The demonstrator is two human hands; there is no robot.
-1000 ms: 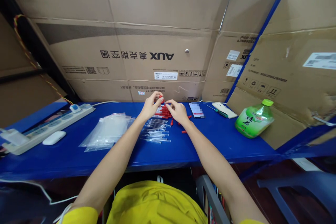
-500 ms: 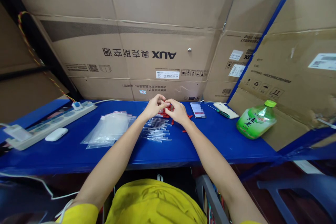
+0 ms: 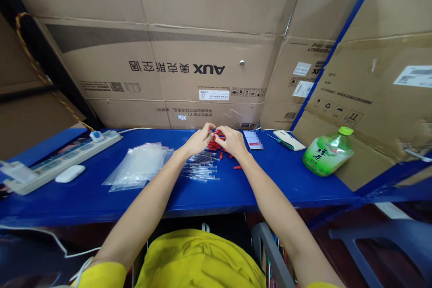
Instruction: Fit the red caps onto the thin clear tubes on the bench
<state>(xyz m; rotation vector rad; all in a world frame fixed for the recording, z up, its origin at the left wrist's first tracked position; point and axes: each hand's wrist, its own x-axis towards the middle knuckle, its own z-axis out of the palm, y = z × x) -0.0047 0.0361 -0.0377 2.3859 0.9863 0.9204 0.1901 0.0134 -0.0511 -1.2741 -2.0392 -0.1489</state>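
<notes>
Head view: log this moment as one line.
left hand: at red piece; right hand: at red piece; grip: partly hidden; nearer wearer: clear tubes; left of tubes: plastic bags

Blue tabletop [image 3: 280, 182] — clear tubes [image 3: 201, 171], red pieces [image 3: 213, 145], plastic bags [image 3: 141, 163] (overlapping).

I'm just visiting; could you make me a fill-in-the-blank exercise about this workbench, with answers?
1. The left hand and right hand are near small parts whose colour is ____.
2. From the person's seat, the clear bags lie to the ____ of the thin clear rods.
3. The bottle has a cap coloured ____.
4. The tabletop's colour is ____.

Missing words: red; left; green; blue.
</notes>
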